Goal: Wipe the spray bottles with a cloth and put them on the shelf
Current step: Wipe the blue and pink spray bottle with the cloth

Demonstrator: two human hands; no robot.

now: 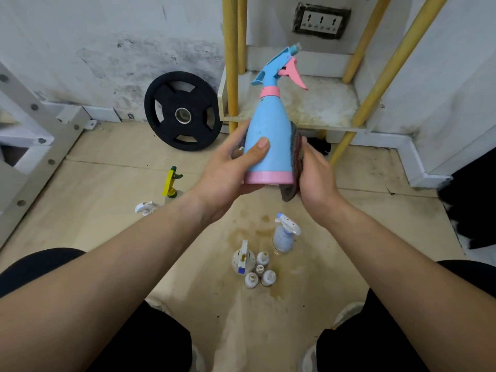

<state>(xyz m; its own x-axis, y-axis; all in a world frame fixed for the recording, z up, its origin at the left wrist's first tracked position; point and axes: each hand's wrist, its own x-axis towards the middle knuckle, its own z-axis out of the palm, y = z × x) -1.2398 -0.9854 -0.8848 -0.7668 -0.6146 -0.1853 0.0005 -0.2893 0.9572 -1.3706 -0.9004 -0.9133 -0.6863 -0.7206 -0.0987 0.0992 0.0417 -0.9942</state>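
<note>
A shelf (316, 103) with yellow poles (230, 63) stands by the dirty white wall. Its low board is stained brown. A wall plug (320, 21) sits above the shelf.

Just in front of the shelf, a blue and pink spray bottle (269, 124) is held up in the air, almost straight up. The left hand (228, 170) wraps around it, with the thumb pressed on the front. The right hand (318, 175) holds a grey cloth (292, 159) tight against the bottle's side.

Left of the shelf, a black weight plate (182, 111) leans on the wall. The tan floor (120, 232) in front of the shelf has brown spots. On it stand a yellow spray bottle (171, 183), a white and blue spray bottle (284, 234) and some small white bottles (257, 269).
</note>
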